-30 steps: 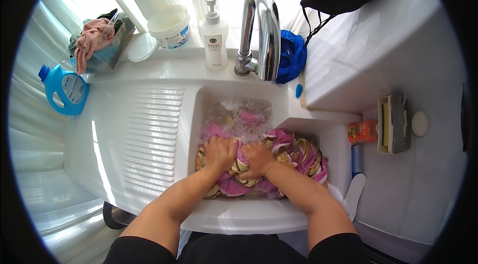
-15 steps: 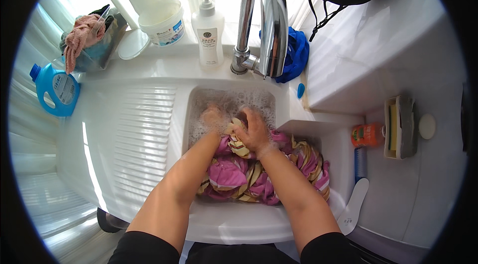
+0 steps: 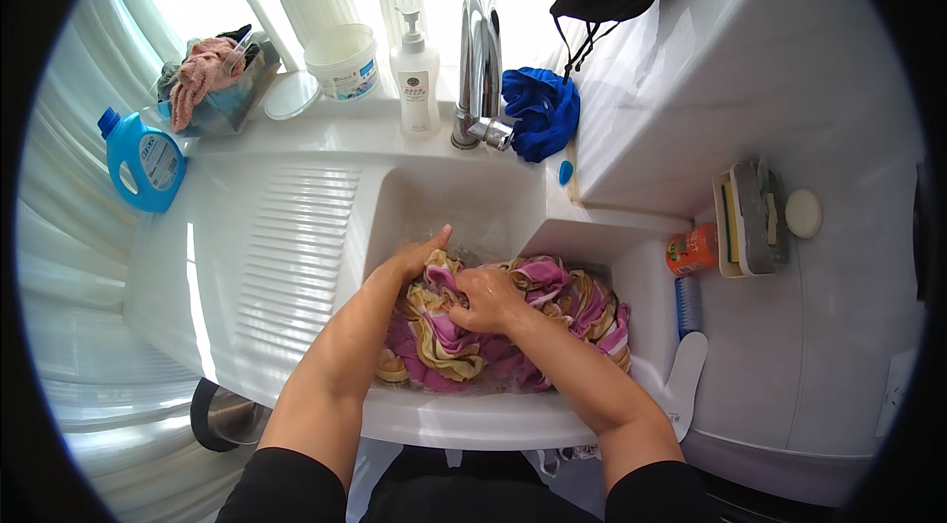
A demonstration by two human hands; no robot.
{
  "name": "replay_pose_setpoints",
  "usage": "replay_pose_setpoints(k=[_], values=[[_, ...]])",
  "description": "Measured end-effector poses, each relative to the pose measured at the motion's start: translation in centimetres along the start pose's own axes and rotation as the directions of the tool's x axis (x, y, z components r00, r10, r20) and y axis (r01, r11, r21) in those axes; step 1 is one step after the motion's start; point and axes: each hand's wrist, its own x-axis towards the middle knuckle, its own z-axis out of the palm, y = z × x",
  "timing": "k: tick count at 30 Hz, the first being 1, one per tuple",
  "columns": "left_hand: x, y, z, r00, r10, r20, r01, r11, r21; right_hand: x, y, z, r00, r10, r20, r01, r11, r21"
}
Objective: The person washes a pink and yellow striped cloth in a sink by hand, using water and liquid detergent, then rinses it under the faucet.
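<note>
A wet bundle of pink, yellow and white patterned cloth (image 3: 444,336) lies crumpled in the basin of a white laundry sink (image 3: 473,189), in shallow water. At the bundle's far left edge is my left hand (image 3: 419,253), one digit stretched out and up; it touches the fabric, which hides its other fingers. My right hand (image 3: 487,298) grips a fold at the middle of the bundle, thumb toward me. The fingertips of that hand are sunk in the cloth.
A ribbed washboard (image 3: 304,257) lies left of the basin. Behind stand a chrome faucet (image 3: 475,69), pump bottle (image 3: 415,89), white tub (image 3: 342,67) and blue cloth (image 3: 543,113). A blue jug (image 3: 146,163) is far left; a soap box (image 3: 742,222) and brush (image 3: 688,306) sit right.
Both hands have come nearer to me, the left out of the foamy water. The cloth is now bunched between them, the foam is mostly gone from view, and the camera view has shifted.
</note>
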Motion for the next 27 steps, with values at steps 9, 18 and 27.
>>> replay_pose_setpoints(k=[9, 18, 27], values=[[-18.7, -0.1, 5.1, 0.761, 0.648, 0.018, -0.489, 0.556, 0.673, -10.1, -2.1, -1.1, 0.988, 0.121, 0.091, -0.108, 0.984, -0.141], [-9.9, -3.2, 6.5, 0.718, 0.617, -0.322, -0.312, 0.699, 0.643, -3.8, 1.8, 4.7, 0.986, -0.031, -0.161, 0.015, 0.995, -0.100], [-1.3, -0.4, 3.4, 0.963, 0.094, -0.252, 0.032, 0.892, 0.451, 2.7, 8.8, 6.8, 0.982, 0.188, 0.009, -0.180, 0.924, 0.338]])
